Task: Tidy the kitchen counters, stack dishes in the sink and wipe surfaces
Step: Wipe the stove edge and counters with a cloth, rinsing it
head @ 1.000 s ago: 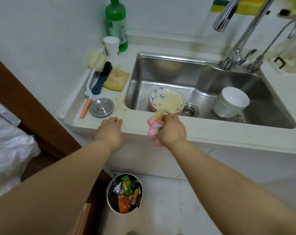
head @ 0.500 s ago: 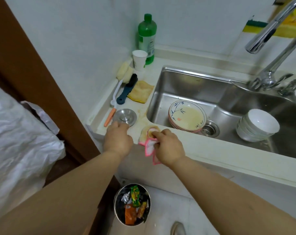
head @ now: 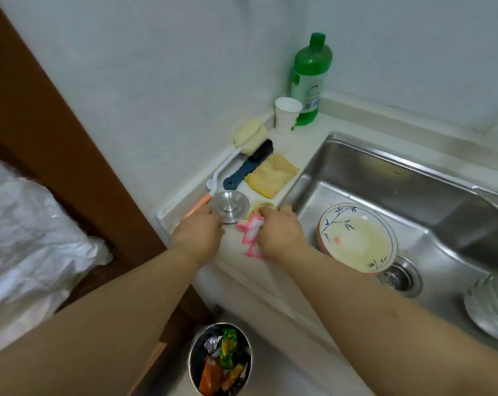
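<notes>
Lighting was soft, even, dimmish. Mild glare lay on the sink (head: 356, 172) back wall. Edges beyond the sink curved; both forearms looked motion-blurred.

The sink (head: 385, 178) is brushed steel with a dull sheen, scuffed on its walls. At 9 o'clock of it lies a polished metal plug (head: 229, 202). Matt yellow cloth (head: 272, 175) sits at 12 o'clock of the plug. The plates (head: 356, 238) look like glazed, glossy ceramic. The bottle (head: 310, 78) is shiny green plastic, the cup (head: 286, 114) matt paper. The counter (head: 307, 138) looks smooth and stone-like.
</notes>
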Tool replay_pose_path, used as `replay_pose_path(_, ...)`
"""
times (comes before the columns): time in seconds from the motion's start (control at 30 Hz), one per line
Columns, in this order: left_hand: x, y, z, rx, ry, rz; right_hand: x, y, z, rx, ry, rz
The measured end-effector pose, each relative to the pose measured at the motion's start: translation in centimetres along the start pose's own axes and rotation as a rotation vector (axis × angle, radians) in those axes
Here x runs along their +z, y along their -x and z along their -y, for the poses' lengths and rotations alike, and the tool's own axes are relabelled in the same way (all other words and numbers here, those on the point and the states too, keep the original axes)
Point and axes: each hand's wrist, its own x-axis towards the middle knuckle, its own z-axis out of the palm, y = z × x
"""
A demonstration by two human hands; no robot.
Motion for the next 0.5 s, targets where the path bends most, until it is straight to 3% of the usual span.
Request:
replay_pose_path(0.17,0.6,-1.2,0.3,0.003,0.019,0.010,-1.0,-2.0,-0.2,0.031,-0.046,0.043)
replay_pose_path(0.33,1.0,-1.2,0.4,0.038,0.022,-0.040,0.1,1.3,-1.2,-0.189,0.063,0.133)
replay_pose_path(0.5,0.4,-0.7,0.6,0.000,0.025,0.070,-1.4,-1.5,-1.3,0.006,0.007,0.071)
